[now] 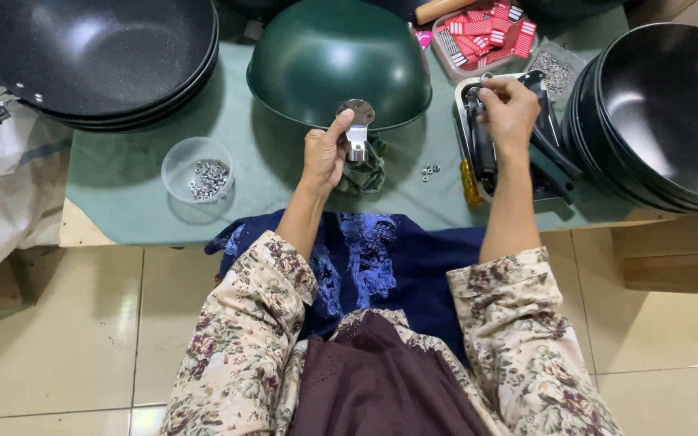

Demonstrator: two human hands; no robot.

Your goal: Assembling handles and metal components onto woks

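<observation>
- Head view: the left hand [324,153] pinches a metal handle bracket [356,129] against the rim of an upturned green wok [337,56], seemingly to line it up.
- Right hand [509,113] is closed on a black handle [481,141] in a tray [460,101].
- A tub of screws [197,168] sits near the left hand, within reach.
- Stacked black pans [664,113] crowd the right bench [123,186] edge; bare room lies between tub and wok.

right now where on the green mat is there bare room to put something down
Bare mat lies left of the clear tub of nuts, below the stacked black pans. A smaller patch holds between tub and left hand. Crowded around the right hand and handle tray.
</observation>
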